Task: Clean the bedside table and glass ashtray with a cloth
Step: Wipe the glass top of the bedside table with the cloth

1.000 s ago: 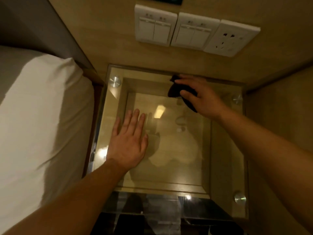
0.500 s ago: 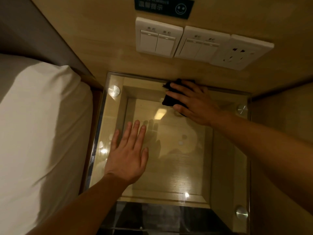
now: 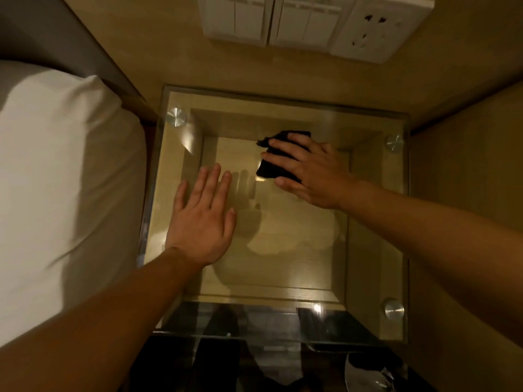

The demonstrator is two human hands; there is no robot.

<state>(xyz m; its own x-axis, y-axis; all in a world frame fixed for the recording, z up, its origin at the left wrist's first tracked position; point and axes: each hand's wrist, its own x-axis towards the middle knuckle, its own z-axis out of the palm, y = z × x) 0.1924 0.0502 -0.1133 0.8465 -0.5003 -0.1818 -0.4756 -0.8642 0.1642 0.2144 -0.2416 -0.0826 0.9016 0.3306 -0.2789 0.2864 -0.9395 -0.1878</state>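
Observation:
The bedside table point(image 3: 376, 250) has a clear glass top over a light wood frame, with round metal studs at its corners. My right hand point(image 3: 308, 172) presses a dark folded cloth point(image 3: 271, 168) flat on the glass, towards the back and slightly right of the middle. My left hand point(image 3: 202, 219) lies flat on the glass at the left, fingers spread, holding nothing. A shiny glassy object point(image 3: 373, 372), possibly the ashtray, shows partly at the bottom right edge, below the table.
A bed with a white pillow point(image 3: 62, 179) lies close along the table's left side. White wall switches point(image 3: 266, 21) and a socket point(image 3: 376, 29) sit on the wood panel behind. A wood wall point(image 3: 467, 171) bounds the right side. Dark floor lies in front.
My right hand has slid the cloth from the back edge of the glass towards the middle. The left hand stays flat in place. The camera has tilted down slightly.

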